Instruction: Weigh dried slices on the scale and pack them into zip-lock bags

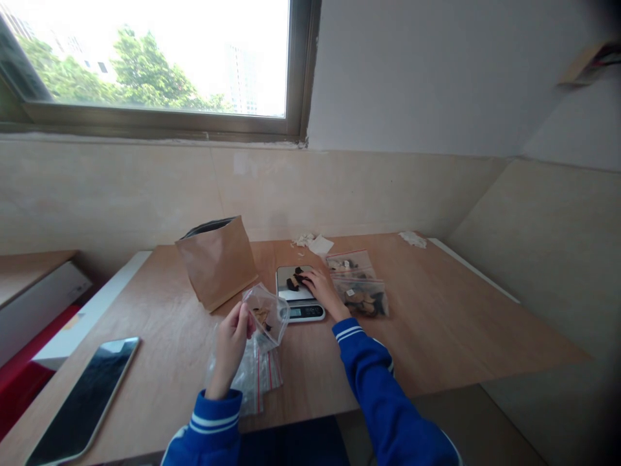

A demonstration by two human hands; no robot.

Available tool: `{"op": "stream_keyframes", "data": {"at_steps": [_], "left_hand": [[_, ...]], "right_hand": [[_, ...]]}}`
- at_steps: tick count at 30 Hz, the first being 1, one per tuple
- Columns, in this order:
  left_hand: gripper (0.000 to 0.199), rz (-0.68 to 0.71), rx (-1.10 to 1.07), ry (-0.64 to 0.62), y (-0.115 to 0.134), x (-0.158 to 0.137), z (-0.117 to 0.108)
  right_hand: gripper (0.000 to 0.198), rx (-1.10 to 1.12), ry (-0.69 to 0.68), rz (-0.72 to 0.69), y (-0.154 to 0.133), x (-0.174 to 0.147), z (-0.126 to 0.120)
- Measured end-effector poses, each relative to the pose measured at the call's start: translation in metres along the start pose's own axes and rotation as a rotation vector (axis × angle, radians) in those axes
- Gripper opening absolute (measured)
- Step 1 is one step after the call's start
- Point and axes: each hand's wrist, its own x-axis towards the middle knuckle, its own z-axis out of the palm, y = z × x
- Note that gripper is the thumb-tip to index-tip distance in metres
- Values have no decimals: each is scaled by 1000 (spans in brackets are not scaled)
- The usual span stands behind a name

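Observation:
My left hand (pixel 235 336) pinches the edge of a clear zip bag (pixel 276 317), which gapes and has some brown pieces inside. Just right of it stands a small kitchen scale (pixel 309 312) with a lit display. Dark and tan dried pieces (pixel 293 283) lie on the scale's plate. My right hand (pixel 317 283) reaches over the plate with its fingers closed down at these pieces. What exactly those fingertips grip is partly hidden. Under the held bag, several flat zip bags (pixel 252 385) with red seal lines lie on the table.
A brown paper bag (pixel 218 265) stands open behind my left hand. Filled zip bags (pixel 366 299) lie right of the scale. A large phone (pixel 87 401) rests at the left. Crumpled white gloves or tissue (pixel 304 240) lie near the wall, with another white piece (pixel 412 239) farther right.

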Motion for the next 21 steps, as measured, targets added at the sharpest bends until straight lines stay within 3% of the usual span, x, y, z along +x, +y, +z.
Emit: {"op": "stream_keyframes", "data": {"at_steps": [5,10,15,21], "left_hand": [[48,-7,2,0,-1,0,-1],[48,-18,-1,5,-2,0,-1],[47,-27,9,4,-5,0,0],[48,-25,-7,-2,-6,0,-1]], "right_hand": [[21,109,90,85,-9,-5,-6],[26,437,196,200,-43,-6,-23],[34,709,-132,159,-103,-6,-52],[25,507,-384,76,-147,-10,-64]]}}
